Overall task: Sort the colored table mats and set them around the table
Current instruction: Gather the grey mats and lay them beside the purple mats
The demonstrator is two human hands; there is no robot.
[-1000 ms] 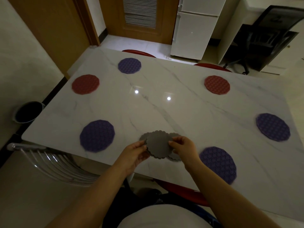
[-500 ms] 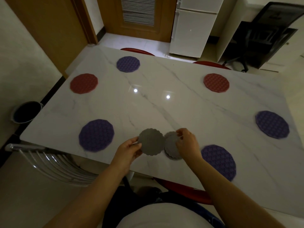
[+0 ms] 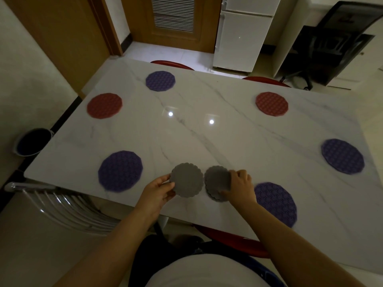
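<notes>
On the white marble table [image 3: 207, 146] lie several round mats. Purple mats sit at the near left [image 3: 120, 171], far left [image 3: 160, 81], right [image 3: 343, 155] and near right [image 3: 275, 203]. Red mats lie at the left [image 3: 104, 105] and far right [image 3: 271, 104]. My left hand [image 3: 157, 190] pinches one grey scalloped mat [image 3: 187, 180] by its left edge. Beside it, my right hand [image 3: 240, 187] grips a small stack of grey scalloped mats [image 3: 216, 182] at the table's near edge.
A metal-backed chair [image 3: 62, 206] stands at the near left corner and a red chair seat [image 3: 232, 239] is under the near edge. Two more red chairs [image 3: 172, 64] are at the far side. A dark bin [image 3: 33, 141] sits on the floor, left.
The grey mats were held together as one pile. My left hand has drawn the top mat off to the left, so it now sits apart from the stack in my right hand.
</notes>
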